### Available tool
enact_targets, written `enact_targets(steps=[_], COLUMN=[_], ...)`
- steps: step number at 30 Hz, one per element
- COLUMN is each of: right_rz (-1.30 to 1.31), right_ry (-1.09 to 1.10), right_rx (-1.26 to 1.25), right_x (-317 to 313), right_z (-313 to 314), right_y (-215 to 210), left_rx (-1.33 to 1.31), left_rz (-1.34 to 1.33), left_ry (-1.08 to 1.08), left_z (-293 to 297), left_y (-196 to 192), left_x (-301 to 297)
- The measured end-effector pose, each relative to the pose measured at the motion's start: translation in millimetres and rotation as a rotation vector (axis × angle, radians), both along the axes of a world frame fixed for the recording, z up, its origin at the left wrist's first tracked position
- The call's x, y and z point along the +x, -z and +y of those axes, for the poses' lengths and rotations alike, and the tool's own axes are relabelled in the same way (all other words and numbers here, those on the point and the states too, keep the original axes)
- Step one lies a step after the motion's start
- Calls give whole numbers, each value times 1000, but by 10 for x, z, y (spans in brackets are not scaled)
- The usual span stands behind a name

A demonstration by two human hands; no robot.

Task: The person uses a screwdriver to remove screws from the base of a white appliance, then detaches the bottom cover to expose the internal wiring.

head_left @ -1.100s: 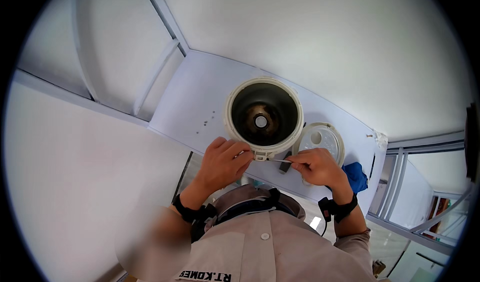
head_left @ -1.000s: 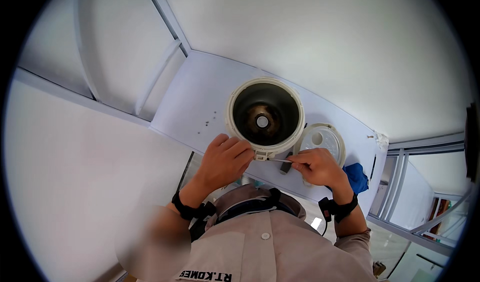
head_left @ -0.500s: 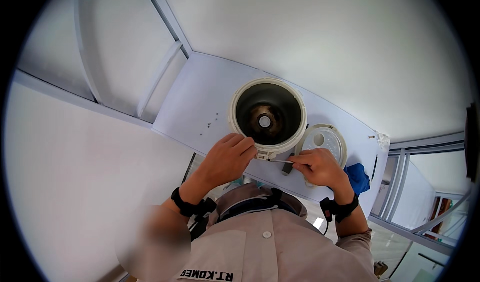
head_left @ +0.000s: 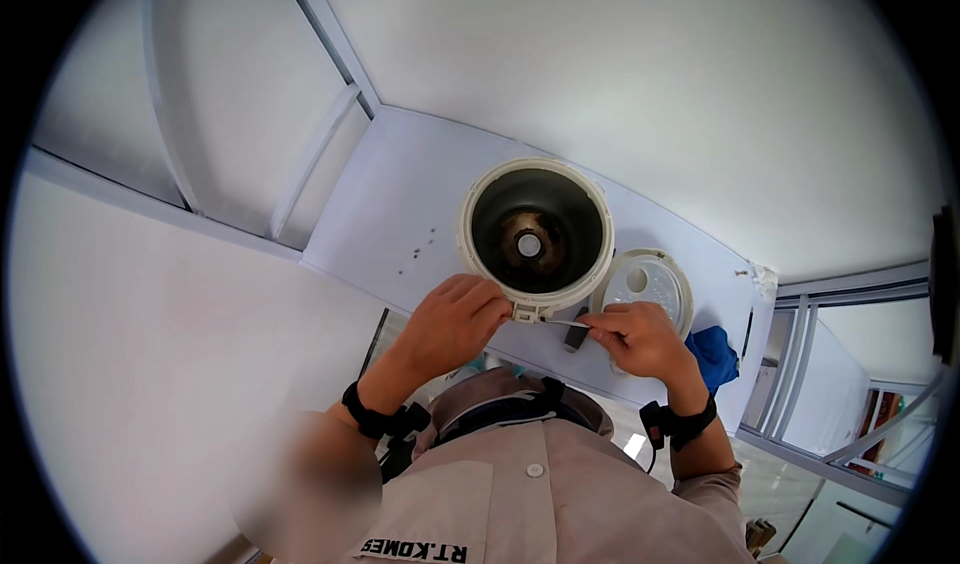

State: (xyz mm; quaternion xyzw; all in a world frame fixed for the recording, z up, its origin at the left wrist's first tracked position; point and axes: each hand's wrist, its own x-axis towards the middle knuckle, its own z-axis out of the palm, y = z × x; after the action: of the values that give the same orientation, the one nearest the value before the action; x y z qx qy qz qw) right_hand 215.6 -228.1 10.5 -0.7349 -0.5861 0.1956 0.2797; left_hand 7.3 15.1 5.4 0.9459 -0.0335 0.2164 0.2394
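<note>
Apparently the left hand (head_left: 452, 322) is gripping the rim of the open white cooker body (head_left: 536, 236) on the white table (head_left: 400, 214), while the right hand (head_left: 640, 339) is pinching a thin screwdriver (head_left: 572, 325) at its front latch; lid (head_left: 645, 284) is already lying beside

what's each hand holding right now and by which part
The right hand pinches a thin screwdriver by its handle end. The left hand grips the near rim of the round white appliance body.

Glossy white plastic pot housing (head_left: 536, 232); dull metal inside; matt white tabletop (head_left: 400, 214); blue cloth (head_left: 715, 354).
</note>
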Motion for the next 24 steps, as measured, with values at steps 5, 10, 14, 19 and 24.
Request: enact_targets(steps=[5,10,14,19,24], right_rz=[-21,-26,-28,-38,-45], right_ry=[-1,-4,-2,-15,-17], right_rx=[-48,-46,-31,-34,-48], right_x=[-24,-13,3,11,17], right_z=[36,46,45,74,79], right_y=[-43,-53,-29,-74,-90], left_rx=[27,66,117,129,130], left_rz=[-58,-70,-64,13,31], left_ry=[-12,14,33,54,58], left_z=[-21,5,29,50,52], left_y=[30,52,66,101,145], left_x=[31,57,94,91,88])
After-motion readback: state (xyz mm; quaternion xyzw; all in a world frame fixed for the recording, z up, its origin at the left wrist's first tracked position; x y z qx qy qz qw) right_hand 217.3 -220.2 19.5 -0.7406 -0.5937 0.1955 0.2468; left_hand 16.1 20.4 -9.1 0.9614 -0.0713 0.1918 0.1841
